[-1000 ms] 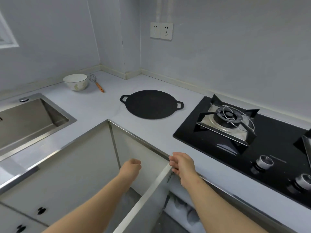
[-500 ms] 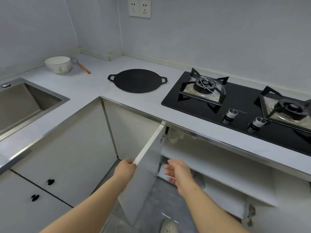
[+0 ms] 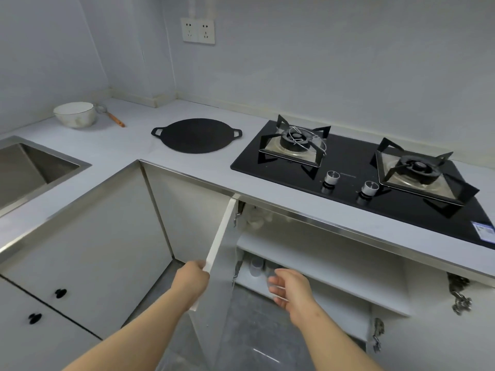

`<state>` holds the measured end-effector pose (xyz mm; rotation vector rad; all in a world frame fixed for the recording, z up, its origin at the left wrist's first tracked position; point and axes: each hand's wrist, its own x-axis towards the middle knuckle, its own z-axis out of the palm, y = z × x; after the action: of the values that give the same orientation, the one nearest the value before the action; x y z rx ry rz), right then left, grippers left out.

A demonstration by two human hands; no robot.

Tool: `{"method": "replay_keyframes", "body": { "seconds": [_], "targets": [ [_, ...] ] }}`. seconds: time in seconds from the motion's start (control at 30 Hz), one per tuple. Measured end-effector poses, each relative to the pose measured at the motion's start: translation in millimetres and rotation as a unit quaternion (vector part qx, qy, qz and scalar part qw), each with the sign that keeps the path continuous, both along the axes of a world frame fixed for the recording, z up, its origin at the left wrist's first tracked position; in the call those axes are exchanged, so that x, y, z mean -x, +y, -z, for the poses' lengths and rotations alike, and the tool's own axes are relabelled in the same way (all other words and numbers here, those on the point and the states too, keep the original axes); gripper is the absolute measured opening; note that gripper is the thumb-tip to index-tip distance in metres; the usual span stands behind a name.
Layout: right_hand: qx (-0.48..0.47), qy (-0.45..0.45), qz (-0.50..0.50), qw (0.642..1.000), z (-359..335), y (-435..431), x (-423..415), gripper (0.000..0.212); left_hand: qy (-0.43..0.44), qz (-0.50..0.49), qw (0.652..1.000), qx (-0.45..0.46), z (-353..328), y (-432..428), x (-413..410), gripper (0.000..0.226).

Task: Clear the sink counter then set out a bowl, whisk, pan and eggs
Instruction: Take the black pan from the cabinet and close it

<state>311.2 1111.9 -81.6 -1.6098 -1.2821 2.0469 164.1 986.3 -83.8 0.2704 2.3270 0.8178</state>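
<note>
A white bowl (image 3: 75, 114) stands at the back left of the counter, with a whisk (image 3: 110, 116) with an orange handle lying beside it. A flat black pan (image 3: 196, 135) with two small handles lies in the counter's middle. Below, my left hand (image 3: 191, 280) grips the edge of the open white cabinet door (image 3: 220, 238). My right hand (image 3: 290, 289) hovers with loose fingers in front of the cabinet's lower shelf (image 3: 316, 266), holding nothing. Pale rounded items (image 3: 257, 219) sit in shadow on the upper shelf; I cannot tell what they are.
A steel sink (image 3: 29, 167) is at the left. A black two-burner gas hob (image 3: 359, 167) fills the right counter. Small jars (image 3: 256, 266) stand on the lower shelf. Closed cabinet doors (image 3: 88, 253) run along the left, and grey floor shows below.
The cabinet door has swung wide open under my left hand. My right hand let go of the door's top edge and dropped toward the lower shelf. The view pulled back and rightward.
</note>
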Motion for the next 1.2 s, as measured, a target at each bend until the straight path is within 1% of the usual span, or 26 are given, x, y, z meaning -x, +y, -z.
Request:
{"method": "replay_keyframes", "body": {
  "seconds": [0.1, 0.17, 0.27, 0.37, 0.5, 0.6, 0.7, 0.87, 0.97, 1.0, 1.13, 1.2],
  "targets": [
    [-0.002, 0.0, 0.0, 1.0, -0.5, 11.6, -11.8, 0.015, 0.008, -0.007, 1.0, -0.005, -0.6, 9.4, -13.9, 0.046],
    [-0.003, -0.009, -0.004, 1.0, 0.7, 20.6, -24.3, 0.016, -0.032, -0.033, 0.998, -0.031, 1.9, 17.8, -29.7, 0.048],
    [0.0, -0.009, -0.011, 1.0, 1.5, 32.1, -36.3, 0.015, -0.093, -0.086, 0.99, -0.063, 7.4, 26.5, -54.0, 0.039],
    [0.003, 0.0, -0.019, 1.0, -1.3, 46.3, -43.5, 0.015, -0.114, -0.115, 0.983, -0.083, 10.7, 40.5, -68.9, 0.033],
    [0.002, 0.0, -0.024, 1.0, -0.8, 68.2, -63.4, 0.013, -0.154, -0.131, 0.974, -0.102, 17.5, 67.5, -81.8, 0.035],
    [-0.005, -0.017, -0.032, 0.999, 6.7, 92.2, -82.9, 0.012, -0.162, -0.147, 0.971, -0.101, 24.8, 100.0, -96.7, 0.036],
    [-0.01, -0.03, -0.046, 0.998, 14.8, 102.4, -93.9, 0.013, -0.181, -0.164, 0.964, -0.107, 23.9, 130.8, -106.3, 0.027],
    [0.004, -0.056, -0.036, 0.998, 35.1, 126.4, -114.4, 0.012, -0.232, -0.21, 0.94, -0.133, 23.2, 188.9, -117.4, 0.022],
    [0.025, -0.057, -0.013, 0.998, 40.9, 139.7, -118.2, 0.011, -0.254, -0.242, 0.925, -0.142, 22.1, 210.5, -114.4, 0.006],
    [0.031, -0.057, -0.001, 0.998, 41.5, 145.8, -118.2, 0.01, -0.261, -0.249, 0.922, -0.143, 21.8, 217.6, -113.5, 0.005],
    [0.039, -0.053, 0.033, 0.997, 38.2, 167.0, -111.7, 0.012, -0.288, -0.254, 0.911, -0.149, 23.9, 241.5, -105.6, 0.018],
    [0.037, -0.048, 0.045, 0.997, 35.8, 176.5, -104.6, 0.011, -0.303, -0.261, 0.903, -0.156, 25.2, 250.5, -100.0, 0.017]
  ]
}}
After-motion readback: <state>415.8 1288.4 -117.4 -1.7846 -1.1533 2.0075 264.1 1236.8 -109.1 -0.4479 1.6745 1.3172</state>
